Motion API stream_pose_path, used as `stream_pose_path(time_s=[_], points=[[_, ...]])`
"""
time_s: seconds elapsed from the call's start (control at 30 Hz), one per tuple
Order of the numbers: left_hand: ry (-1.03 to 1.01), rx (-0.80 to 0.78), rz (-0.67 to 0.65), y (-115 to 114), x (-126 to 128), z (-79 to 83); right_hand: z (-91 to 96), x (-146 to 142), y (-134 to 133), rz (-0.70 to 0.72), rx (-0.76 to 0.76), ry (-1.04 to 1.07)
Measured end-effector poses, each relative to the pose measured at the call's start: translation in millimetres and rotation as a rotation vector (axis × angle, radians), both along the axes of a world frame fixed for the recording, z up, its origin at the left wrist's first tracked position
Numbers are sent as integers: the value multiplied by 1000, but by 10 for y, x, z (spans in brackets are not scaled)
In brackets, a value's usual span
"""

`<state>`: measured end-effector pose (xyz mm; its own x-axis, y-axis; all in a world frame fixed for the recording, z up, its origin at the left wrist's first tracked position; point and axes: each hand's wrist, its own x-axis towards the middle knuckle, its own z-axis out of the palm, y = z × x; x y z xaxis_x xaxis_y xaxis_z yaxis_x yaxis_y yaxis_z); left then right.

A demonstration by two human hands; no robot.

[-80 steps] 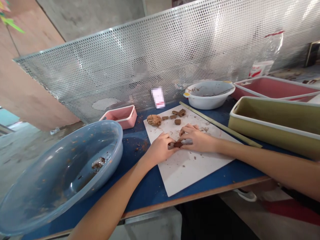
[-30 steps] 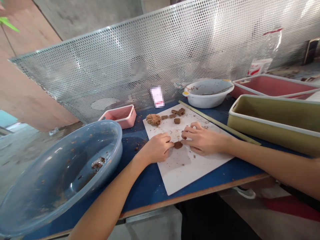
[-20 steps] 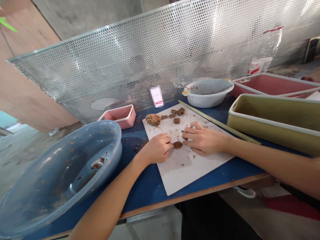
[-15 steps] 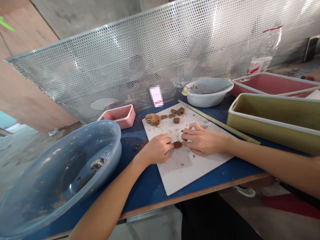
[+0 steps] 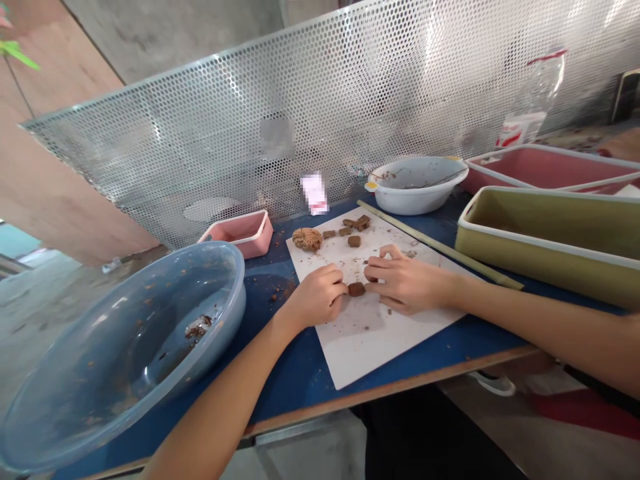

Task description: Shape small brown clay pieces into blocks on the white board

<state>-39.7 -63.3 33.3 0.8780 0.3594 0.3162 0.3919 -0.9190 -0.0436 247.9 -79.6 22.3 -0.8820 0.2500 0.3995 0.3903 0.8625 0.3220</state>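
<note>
A small block of brown clay (image 5: 357, 289) sits low over the white board (image 5: 345, 360), between the fingertips of both hands. My left hand (image 5: 320, 295) pinches its left end with curled fingers. On the right end, the fingers of my right hand (image 5: 400, 280) press against the block, their tips partly hiding another brown bit. Beyond the hands, several brown clay pieces (image 5: 354, 241) lie towards the board's far edge. Beside them is a rough, lighter brown lump (image 5: 307, 239). Crumbs are scattered over the board.
At left stands a big translucent blue basin (image 5: 220, 250) with wet brown residue. A small pink bin (image 5: 257, 243) is behind it. Along the right are a bamboo strip (image 5: 440, 247), a white basin (image 5: 417, 200), a green bin (image 5: 530, 267) and a red bin (image 5: 550, 167). A perforated metal panel (image 5: 210, 133) closes the back.
The clay block has turned slightly between my fingertips, showing a flatter side. Both hands stay in nearly the same place; the whole view has shifted a little.
</note>
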Motion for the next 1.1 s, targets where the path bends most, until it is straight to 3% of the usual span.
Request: stream_pose_path(time_s=[0.17, 0.4, 0.63, 0.87, 1.1], points=[[-66, -26, 92, -6, 3, -24, -34, 5, 47, -136, -202, 174], [-21, -32, 70, -8, 18, -46, -217, -127, 108, -237, -509, 313], [-72, -120, 52, -13, 29, -82, -246, -188, 106, -263, -610, 368], [-246, -298, 207, -53, 74, -23, -148, -199, 58, -337, -693, 364], [-223, -408, 145, 16, 72, -95, -169, -223, 55, -312, -705, 357]])
